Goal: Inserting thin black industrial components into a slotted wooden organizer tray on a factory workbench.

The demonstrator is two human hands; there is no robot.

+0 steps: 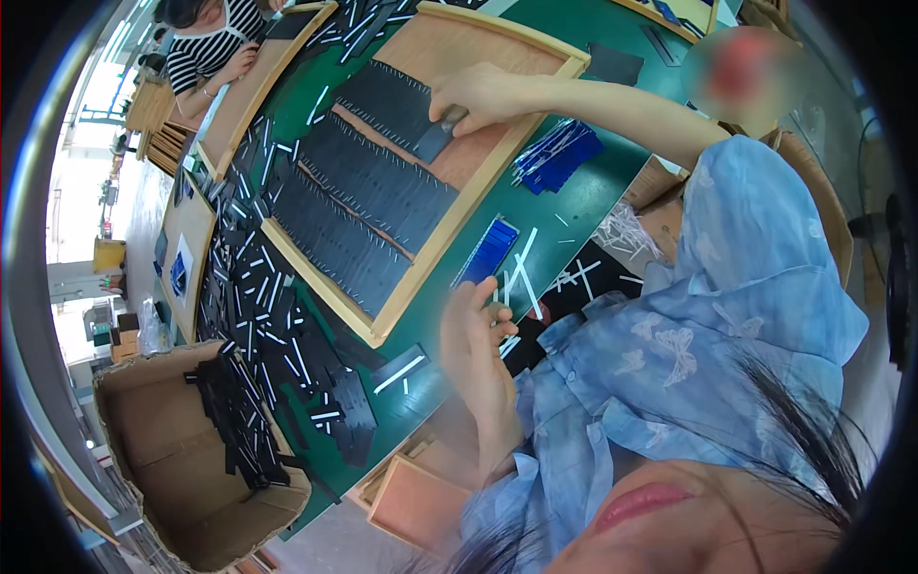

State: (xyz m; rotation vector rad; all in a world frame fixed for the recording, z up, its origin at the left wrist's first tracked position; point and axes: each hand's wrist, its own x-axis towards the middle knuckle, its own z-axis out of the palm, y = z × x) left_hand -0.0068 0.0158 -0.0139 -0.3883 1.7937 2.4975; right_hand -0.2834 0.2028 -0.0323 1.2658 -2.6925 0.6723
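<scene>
My right hand [470,99] reaches over a wooden tray [531,57] with a raised pale rim. Its fingers are closed on a small dark flat piece [437,142], at the end of a row of similar pieces. Rows of these black pieces [359,215], with short white strips at their edges, cover much of the tray's brown base. My left hand [478,330] is near me, slightly blurred, with its fingers half curled and apart and nothing visible in them. Just beyond its fingertips lies a stack of blue pieces [490,251]. Loose white strips [521,282] lie beside it.
Black pieces with white strips [258,287] are heaped along the tray's left side. A cardboard box [158,440] at lower left holds more. Another blue stack [562,158] lies right of the tray on the green table [435,368]. Across the table, a person in a striped top [206,57] sits.
</scene>
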